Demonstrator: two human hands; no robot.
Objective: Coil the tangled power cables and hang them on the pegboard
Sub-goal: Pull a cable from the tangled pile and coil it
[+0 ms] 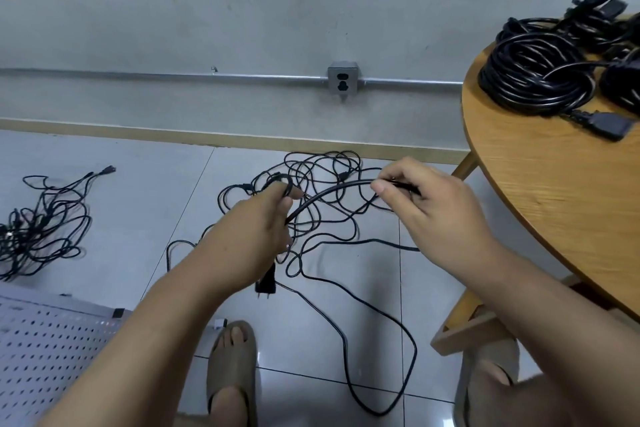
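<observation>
Head view: the scene is seen from above, looking down over both forearms to a tiled floor (pixel 121 184) and a grey wall.
Left hand (pixel 263 218): the fingers are curled round a black power cable (pixel 329 189), and a small loop of it is seen above the knuckles.
Right hand (pixel 426 204): the same cable is pinched between the thumb and the bent fingers, at about the height of the left hand.
Held cable: it is stretched in a shallow arc between the two hands, above the floor; a long slack loop of cable is laid on the tiles near the bottom edge of the floor area in view.
Plug (pixel 266 282): a black plug is seen just below the left hand, prongs pointed down; whether the floor is touched cannot be told.
Central tangle (pixel 322 229): a loose knot of black cables is spread on the floor under and beyond the hands, near the baseboard (pixel 242 139).
Second tangle (pixel 41 225): another heap of cables is laid at the left edge of the floor, well apart from the first.
Coiled cables (pixel 533 76): several wound bundles are piled at the far edge of a round wooden table (pixel 554 201) on the right.
Pegboard (pixel 52 350): a white perforated panel is seen at the lower left corner, with no cables on the part in view.
Wall socket (pixel 343 78): a metal box is mounted on a conduit (pixel 138 74) run along the wall.
Sandals (pixel 232 367): grey open-toed sandals are worn on both feet, planted on the tiles.
</observation>
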